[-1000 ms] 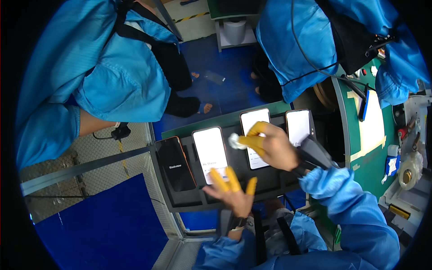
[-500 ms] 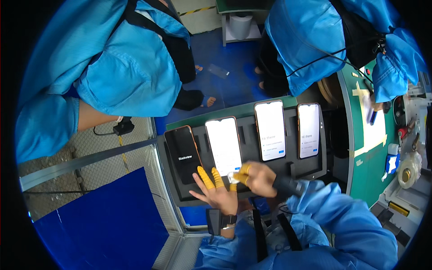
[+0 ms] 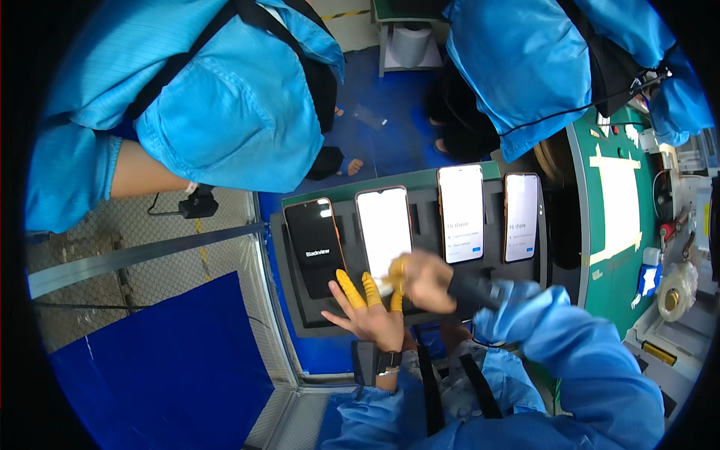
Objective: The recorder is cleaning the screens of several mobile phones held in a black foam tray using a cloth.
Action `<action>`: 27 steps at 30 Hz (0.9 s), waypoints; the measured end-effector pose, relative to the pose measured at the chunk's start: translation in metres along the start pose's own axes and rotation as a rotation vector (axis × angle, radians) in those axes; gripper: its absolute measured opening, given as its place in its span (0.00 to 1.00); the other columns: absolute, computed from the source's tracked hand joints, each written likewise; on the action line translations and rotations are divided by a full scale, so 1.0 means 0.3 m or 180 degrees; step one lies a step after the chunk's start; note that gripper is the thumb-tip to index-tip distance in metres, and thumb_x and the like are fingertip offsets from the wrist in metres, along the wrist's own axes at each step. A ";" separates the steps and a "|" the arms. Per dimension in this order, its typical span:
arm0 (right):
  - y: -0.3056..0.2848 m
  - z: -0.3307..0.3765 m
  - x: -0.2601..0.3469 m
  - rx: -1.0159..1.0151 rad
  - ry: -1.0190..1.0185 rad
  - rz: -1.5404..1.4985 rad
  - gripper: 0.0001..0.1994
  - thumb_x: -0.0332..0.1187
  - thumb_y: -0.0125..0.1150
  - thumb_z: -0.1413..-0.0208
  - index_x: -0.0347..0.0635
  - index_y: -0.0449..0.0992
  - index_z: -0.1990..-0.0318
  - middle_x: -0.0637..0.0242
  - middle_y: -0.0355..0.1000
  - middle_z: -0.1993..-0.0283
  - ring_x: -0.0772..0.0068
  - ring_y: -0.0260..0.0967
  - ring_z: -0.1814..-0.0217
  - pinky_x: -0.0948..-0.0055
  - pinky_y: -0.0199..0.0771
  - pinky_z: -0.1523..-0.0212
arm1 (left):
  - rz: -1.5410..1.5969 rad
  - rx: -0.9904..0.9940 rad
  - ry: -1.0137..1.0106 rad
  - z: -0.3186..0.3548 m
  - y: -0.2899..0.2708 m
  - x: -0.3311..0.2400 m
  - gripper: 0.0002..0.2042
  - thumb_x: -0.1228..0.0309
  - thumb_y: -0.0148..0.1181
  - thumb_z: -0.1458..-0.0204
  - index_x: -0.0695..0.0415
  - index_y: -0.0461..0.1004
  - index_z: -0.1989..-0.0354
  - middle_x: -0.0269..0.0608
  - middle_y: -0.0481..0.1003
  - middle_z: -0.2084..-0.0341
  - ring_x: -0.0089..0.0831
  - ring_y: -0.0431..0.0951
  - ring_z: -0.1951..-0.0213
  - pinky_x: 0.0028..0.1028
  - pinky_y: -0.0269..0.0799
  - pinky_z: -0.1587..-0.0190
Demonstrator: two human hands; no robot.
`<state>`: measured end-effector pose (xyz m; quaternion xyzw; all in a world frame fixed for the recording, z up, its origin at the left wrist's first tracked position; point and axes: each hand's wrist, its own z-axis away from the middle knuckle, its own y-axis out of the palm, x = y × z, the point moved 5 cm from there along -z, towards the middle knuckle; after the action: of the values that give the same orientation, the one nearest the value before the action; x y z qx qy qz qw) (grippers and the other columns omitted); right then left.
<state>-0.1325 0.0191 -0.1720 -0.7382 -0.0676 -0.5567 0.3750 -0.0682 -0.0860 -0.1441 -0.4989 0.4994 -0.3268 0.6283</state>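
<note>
Both my hands are down at the near end of a lit smartphone [image 3: 382, 225], the second from the left in a dark tray [image 3: 426, 225]. My left hand [image 3: 377, 324] is spread wide, with yellow finger covers [image 3: 349, 289] on three fingers, and I see nothing held in it. Its tips are by the near edge of that phone, but I can't tell if they touch it.

My right hand [image 3: 426, 283] is curled up close beside it and looks blurry. By its fingertips is a small white wad [image 3: 384, 286]. I think I'm pinching it, but the blur is too strong to be sure.

On the left lies a phone with a dark screen [image 3: 311, 244]. To the right are two more bright phones, a third [image 3: 462, 214] and a fourth [image 3: 520, 217]. All four lie flat, face up.

I'd guess each phone is stiff, fairly light, and slippery on its glass front, which could crack if dropped. The thin long sides look like the best place to hold one, with the fingers off the screen. The wad looks soft and very light, so a gentle pinch would do.
</note>
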 end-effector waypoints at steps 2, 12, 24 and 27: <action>-0.018 -0.040 -0.274 -0.2120 0.0614 -0.1500 0.05 0.24 0.54 0.51 0.36 0.72 0.66 0.59 0.69 0.72 0.64 0.68 0.74 0.70 0.71 0.70 | 0.0042 0.0033 0.0054 -0.002 -0.020 -0.046 0.29 0.58 0.68 0.68 0.58 0.72 0.54 0.54 0.55 0.41 0.50 0.46 0.36 0.65 0.27 0.42; -0.014 -0.137 0.158 -0.0201 -0.0587 0.1571 0.08 0.25 0.61 0.65 0.32 0.77 0.73 0.64 0.68 0.68 0.63 0.68 0.63 0.74 0.72 0.65 | 0.0171 -0.0384 -0.0351 0.012 -0.011 0.025 0.45 0.53 0.68 0.69 0.62 0.56 0.41 0.63 0.46 0.39 0.54 0.42 0.35 0.63 0.29 0.42; -0.006 -0.046 0.146 0.1391 -0.1599 0.1115 0.04 0.32 0.59 0.68 0.42 0.75 0.83 0.69 0.67 0.71 0.68 0.65 0.61 0.73 0.70 0.62 | -0.0170 0.0018 -0.0106 -0.003 0.001 0.027 0.43 0.58 0.65 0.64 0.58 0.51 0.38 0.60 0.43 0.37 0.54 0.36 0.34 0.64 0.25 0.43; -0.014 -0.036 0.116 0.1524 -0.1575 0.1055 0.05 0.32 0.59 0.68 0.42 0.75 0.83 0.69 0.67 0.72 0.67 0.65 0.60 0.72 0.69 0.62 | -0.0278 0.0291 0.0071 -0.011 -0.004 0.010 0.42 0.56 0.67 0.67 0.57 0.57 0.41 0.59 0.45 0.38 0.54 0.37 0.35 0.66 0.25 0.44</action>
<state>-0.1302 0.0043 -0.1386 -0.7426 -0.1639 -0.2620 0.5941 -0.0704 -0.0902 -0.1438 -0.4873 0.4687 -0.3819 0.6300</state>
